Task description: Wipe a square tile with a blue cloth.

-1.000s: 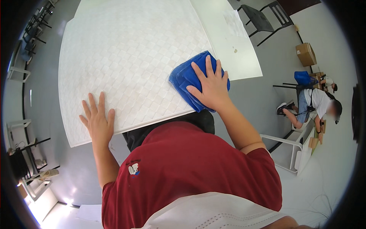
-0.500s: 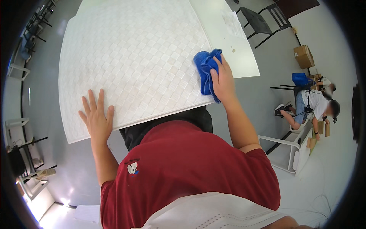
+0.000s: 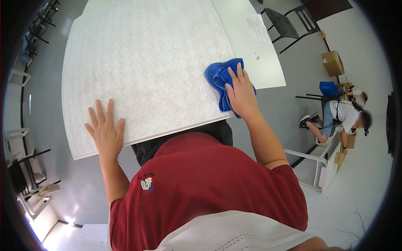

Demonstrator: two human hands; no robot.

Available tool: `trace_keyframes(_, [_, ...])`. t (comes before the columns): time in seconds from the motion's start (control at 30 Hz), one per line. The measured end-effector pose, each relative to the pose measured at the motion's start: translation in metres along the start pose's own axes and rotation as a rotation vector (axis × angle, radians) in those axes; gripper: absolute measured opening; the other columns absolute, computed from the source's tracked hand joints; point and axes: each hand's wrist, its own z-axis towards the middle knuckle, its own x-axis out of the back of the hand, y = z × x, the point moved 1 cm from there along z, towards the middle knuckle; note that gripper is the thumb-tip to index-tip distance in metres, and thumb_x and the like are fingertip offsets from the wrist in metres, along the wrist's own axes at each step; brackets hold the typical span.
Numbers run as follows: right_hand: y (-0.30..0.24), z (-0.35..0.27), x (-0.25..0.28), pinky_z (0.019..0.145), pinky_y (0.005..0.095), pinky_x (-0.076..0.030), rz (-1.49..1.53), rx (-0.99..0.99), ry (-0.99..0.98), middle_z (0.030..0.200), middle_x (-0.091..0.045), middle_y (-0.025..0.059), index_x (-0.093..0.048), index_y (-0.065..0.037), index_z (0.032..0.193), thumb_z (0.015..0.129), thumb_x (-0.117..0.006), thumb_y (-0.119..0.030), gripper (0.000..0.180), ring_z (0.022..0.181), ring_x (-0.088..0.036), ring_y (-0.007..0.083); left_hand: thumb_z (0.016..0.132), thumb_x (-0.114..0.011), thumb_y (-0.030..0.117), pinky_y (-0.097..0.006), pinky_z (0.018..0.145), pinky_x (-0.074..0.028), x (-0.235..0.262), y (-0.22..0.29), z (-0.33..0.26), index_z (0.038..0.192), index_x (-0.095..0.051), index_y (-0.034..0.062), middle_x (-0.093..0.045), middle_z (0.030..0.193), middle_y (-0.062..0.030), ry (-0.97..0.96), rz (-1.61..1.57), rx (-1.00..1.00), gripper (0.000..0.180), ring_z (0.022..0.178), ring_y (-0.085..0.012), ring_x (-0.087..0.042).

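Blue cloth (image 3: 219,79) beneath right hand (image 3: 244,95) (folds showing to its left).

No lettering that I can make out from here.
On the chest of the red shirt (image 3: 226,180) there's a small dark marking (image 3: 147,174), which could be writing, just above a little white emblem (image 3: 146,183) touched with red and blue; it's too small for me to read. Over by the wall, the cardboard box (image 3: 333,63) sits too far off for me to tell any print on it.
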Motion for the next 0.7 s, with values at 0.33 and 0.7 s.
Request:
trace_keyframes(0.33, [-0.003, 0.057, 0.001, 0.107, 0.0471, -0.033, 0.238, 0.113, 0.111, 0.144, -0.036, 0.0250, -0.045, -0.003, 0.135, 0.093, -0.054, -0.027, 0.049, 0.129, -0.038, 0.0427, 0.089, -0.058, 0.031, -0.065, 0.108, -0.014, 0.009, 0.003, -0.004, 0.142, -0.043, 0.0192, -0.027, 0.153, -0.0143, -0.005, -0.055, 0.000, 0.056, 0.142, -0.0403, -0.018])
trace_keyframes(0.7, [-0.020, 0.102, -0.015, 0.111, 0.0608, -0.012, -0.174, 0.104, -0.143, 0.155, -0.019, 0.0171, -0.030, -0.020, 0.148, 0.094, -0.043, -0.050, 0.063, 0.142, -0.013, 0.0426, 0.086, -0.059, 0.029, -0.066, 0.108, -0.012, 0.010, 0.006, -0.001, 0.142, -0.043, 0.0175, -0.025, 0.153, -0.0148, -0.032, -0.068, 0.012, 0.059, 0.142, -0.0406, -0.016])
